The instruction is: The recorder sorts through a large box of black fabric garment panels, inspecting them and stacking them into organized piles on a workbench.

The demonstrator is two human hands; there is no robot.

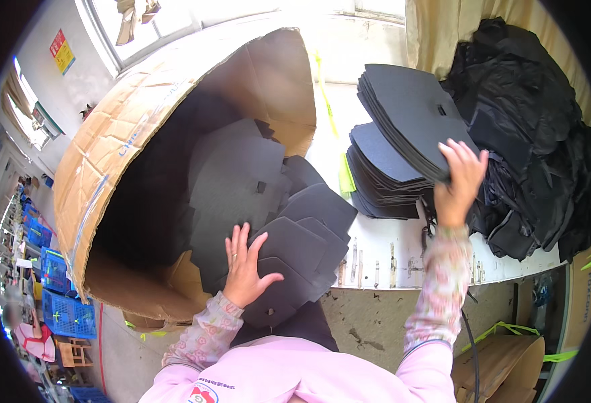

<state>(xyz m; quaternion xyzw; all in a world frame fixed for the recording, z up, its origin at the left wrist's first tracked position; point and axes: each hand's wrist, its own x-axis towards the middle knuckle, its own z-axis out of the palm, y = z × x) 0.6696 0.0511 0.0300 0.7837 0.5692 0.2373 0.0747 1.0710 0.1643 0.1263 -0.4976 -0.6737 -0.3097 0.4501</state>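
My left hand point(244, 272) rests with spread fingers on loose black sheets point(232, 178) that lie fanned out at the mouth of a large cardboard box point(117, 131). Some of these flat, angular pieces have a small slot. To the right, my right hand point(458, 181) lies against the near right corner of an upper stack of black sheets point(413, 101), fingers stretched out and apart; its thumb is hidden. That upper stack sits askew on a lower stack of the same sheets point(379, 178), on a white table point(376, 252).
Behind the stacks at right is a big heap of black fabric point(524, 134). A yellow-green strap point(346, 174) lies between box and stacks. Below the table at right stands another cardboard box point(504, 366), near a dark cable point(473, 349). Blue crates point(67, 316) line the far left floor.
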